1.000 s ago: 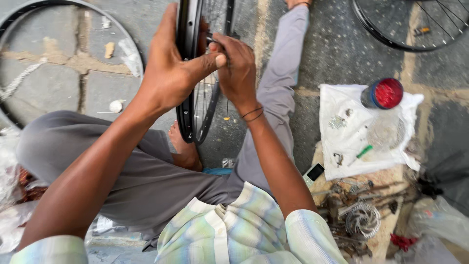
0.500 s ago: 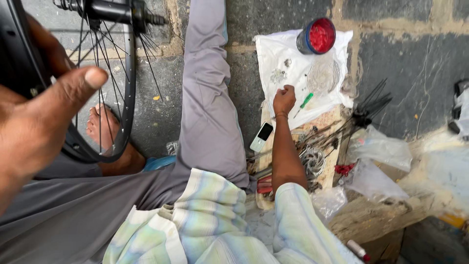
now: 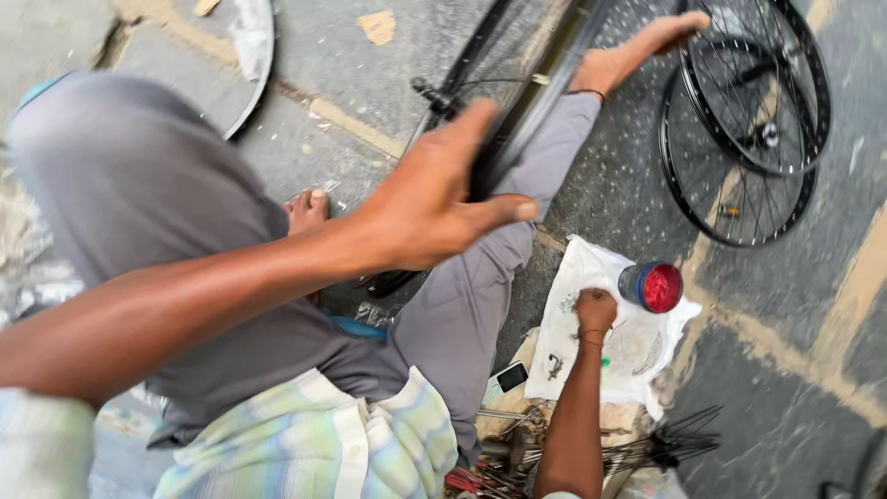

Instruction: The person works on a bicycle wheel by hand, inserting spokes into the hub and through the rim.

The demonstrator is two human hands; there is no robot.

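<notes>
Fingers of the left hand [image 3: 434, 208]: wrapped round the dark rim of a bicycle wheel [image 3: 517, 111], thumb stretched out to the right along its near side, index raised along the rim; the wheel stands upright and tilted between the person's grey-trousered legs, its spokes and hub showing above the hand. Bare foot [image 3: 307, 209]: tucked on the paving just left of that hand, beside the wheel's lower edge. Phone [image 3: 511, 376]: small, dark, lying face up beside the thigh, at the left edge of the cloth. White cloth [image 3: 637, 356]: spread on the stone ground, scattered with small metal parts. Right hand [image 3: 596, 310]: resting on the cloth, fingers curled shut into a loose fist; whether anything is pinched inside cannot be told. Red-lidded round tin [image 3: 653, 286]: on the cloth, just beside the right hand. Spare wheels [image 3: 748, 120]: two, lying overlapped on the ground at upper right, near the outstretched foot [image 3: 637, 51].
</notes>
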